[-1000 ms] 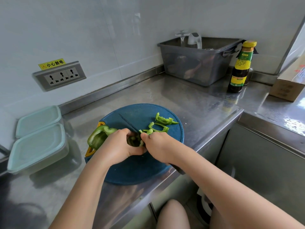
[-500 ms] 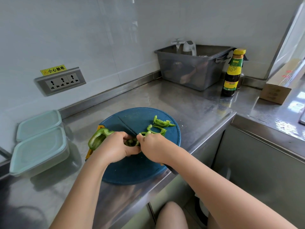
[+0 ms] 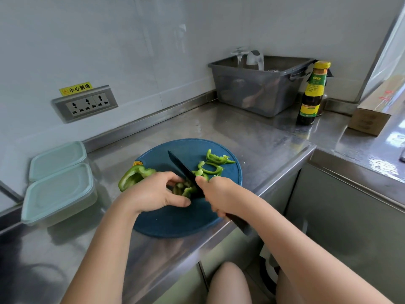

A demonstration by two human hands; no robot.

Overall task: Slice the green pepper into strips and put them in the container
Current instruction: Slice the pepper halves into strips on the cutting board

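Bright green pepper (image 3: 184, 189) under the left hand (image 3: 153, 194), matching green strips (image 3: 210, 167) just beyond the right hand (image 3: 217, 194), all on a dark teal-blue board (image 3: 175, 218). The knife (image 3: 182, 167) is black. Pale mint containers (image 3: 59, 191) sit left of the left hand. Far beyond the right hand stands a dark bottle (image 3: 311, 95), yellow cap, green-and-yellow label.

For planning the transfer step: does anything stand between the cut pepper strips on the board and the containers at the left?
Yes. The near container and far container both appear lidded. The uncut pepper piece and the left hand also lie between the strips and them.
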